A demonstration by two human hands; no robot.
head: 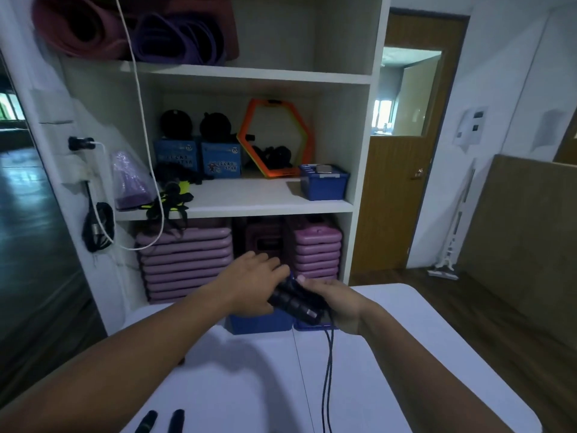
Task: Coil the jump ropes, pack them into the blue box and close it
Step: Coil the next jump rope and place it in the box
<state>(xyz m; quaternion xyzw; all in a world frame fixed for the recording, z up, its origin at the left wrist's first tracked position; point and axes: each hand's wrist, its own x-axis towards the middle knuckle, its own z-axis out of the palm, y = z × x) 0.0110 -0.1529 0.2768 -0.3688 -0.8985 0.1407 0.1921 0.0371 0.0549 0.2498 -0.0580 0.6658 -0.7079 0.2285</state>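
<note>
While both hands grip the jump rope handles (295,303) just above the blue box (260,323), the cord (327,370) trails straight back toward the person.

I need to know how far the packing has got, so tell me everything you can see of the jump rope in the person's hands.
The jump rope has two black, ribbed handles held side by side, tilted, above the blue box on the white table. The right hand grips them from below; the left hand rests over their far ends. Its thin dark cord hangs in two uncoiled strands toward the near table edge.
</note>
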